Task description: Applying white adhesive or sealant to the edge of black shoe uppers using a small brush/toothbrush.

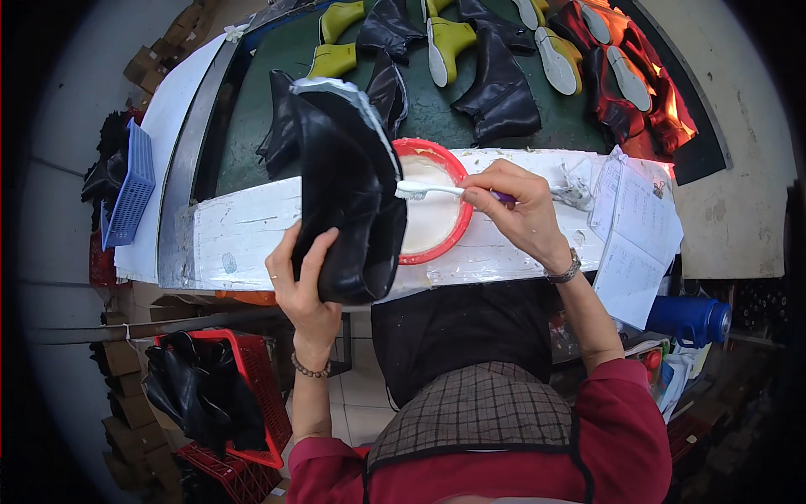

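A black leather boot upper (342, 193) is gripped near its lower part by my left hand (304, 273). White paste lines its raised edge. My right hand (519, 206) pinches the handle of a toothbrush (430, 190), whose white bristles meet or nearly meet the upper's right edge. Beneath them, a round red tub (457, 239) of creamy white liquid stands on the white worktop (243, 239), partly hidden by the upper.
Beyond the worktop, a green conveyor belt (252, 126) carries black uppers (499, 92) and yellow-green boots (453, 46); several at right glow orange-red. Papers (635, 235) lie at right above a blue flask (684, 321). A blue basket (134, 185) and red crate (260, 395) stand left.
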The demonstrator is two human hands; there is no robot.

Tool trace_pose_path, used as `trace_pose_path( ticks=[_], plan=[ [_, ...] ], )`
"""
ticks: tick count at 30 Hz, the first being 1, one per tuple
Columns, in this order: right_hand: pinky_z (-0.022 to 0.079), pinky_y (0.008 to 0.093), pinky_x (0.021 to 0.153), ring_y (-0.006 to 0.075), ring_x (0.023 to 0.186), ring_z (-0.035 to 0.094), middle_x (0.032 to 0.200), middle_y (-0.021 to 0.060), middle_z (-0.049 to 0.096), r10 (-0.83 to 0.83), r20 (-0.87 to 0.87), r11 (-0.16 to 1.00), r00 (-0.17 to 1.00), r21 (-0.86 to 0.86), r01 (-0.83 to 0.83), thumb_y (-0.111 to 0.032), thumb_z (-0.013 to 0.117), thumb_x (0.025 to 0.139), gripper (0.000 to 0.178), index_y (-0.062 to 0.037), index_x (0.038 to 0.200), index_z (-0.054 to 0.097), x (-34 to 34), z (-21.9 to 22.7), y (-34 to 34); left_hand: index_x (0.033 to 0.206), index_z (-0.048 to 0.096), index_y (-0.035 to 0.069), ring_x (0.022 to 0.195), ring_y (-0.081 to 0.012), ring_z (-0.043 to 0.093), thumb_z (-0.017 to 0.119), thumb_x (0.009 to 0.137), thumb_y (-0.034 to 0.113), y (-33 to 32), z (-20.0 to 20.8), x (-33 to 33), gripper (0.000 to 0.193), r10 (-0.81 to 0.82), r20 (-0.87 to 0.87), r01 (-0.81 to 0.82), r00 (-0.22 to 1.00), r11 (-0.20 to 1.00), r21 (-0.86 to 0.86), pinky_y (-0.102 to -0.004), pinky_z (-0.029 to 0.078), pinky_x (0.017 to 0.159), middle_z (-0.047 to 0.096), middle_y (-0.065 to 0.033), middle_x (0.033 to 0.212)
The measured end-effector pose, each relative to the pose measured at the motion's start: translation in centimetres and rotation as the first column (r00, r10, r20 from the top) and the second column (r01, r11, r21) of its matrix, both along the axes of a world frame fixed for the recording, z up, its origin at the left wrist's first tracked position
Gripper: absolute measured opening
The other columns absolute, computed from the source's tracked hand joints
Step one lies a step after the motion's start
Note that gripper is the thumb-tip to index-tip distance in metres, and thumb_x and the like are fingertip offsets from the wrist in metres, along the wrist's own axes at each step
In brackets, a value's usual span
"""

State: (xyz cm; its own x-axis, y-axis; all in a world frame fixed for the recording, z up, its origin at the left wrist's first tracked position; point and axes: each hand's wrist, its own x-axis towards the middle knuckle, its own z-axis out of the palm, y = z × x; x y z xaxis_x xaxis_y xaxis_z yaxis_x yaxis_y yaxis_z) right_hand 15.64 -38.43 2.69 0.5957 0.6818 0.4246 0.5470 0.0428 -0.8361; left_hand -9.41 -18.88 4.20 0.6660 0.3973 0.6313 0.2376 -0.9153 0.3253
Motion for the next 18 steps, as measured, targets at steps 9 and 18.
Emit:
trace_pose_path(
  ticks=[9,18],
  plan=[
    [0.042,0.0230,0.060,0.0071,0.074,0.060,0.089,0.0030,0.068,-0.121,0.141,0.985,0.983,0.136,0.102,-0.005,0.079,0.090,0.016,-0.0012,0.106,0.079,3.7,1.7,2.7,0.124,0.073,0.001,0.124,-0.0335,0.059,0.080,0.079,0.008,-0.8,0.8,-0.1,0.046,-0.098,0.066,0.100,0.993,0.995,-0.027,-0.0409,0.047,0.105,0.060,-0.0185,0.134],
    [0.054,0.0251,0.067,0.0128,0.079,0.068,0.094,0.0057,0.071,-0.017,0.131,0.982,0.991,0.191,-0.009,-0.002,0.084,0.083,0.021,-0.0044,0.103,0.081,-1.0,0.5,1.6,0.132,0.071,0.006,0.117,-0.0318,0.057,0.083,0.080,0.014,0.6,0.8,3.4,0.055,0.049,0.269,-0.073,0.962,0.994,0.078,-0.0402,0.048,0.096,0.061,-0.0149,0.134]
  ],
)
